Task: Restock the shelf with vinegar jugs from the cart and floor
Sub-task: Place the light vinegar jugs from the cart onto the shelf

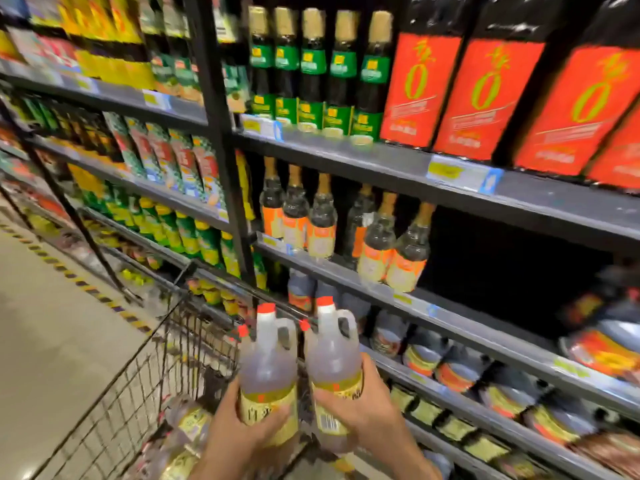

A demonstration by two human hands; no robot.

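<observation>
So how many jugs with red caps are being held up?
2 for sure: one in the left hand, jug, one in the right hand, jug. Red caps behind them hint at more, hidden.

jugs (301, 362) above cart (145, 386); shelf (450, 317) right

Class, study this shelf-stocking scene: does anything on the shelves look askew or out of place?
Yes. On the middle shelf, the two right-hand orange-labelled bottles lean left rather than standing upright like their neighbours, and a dark gap beside them is unstocked. The jugs in the left hand and right hand look intact.
</observation>
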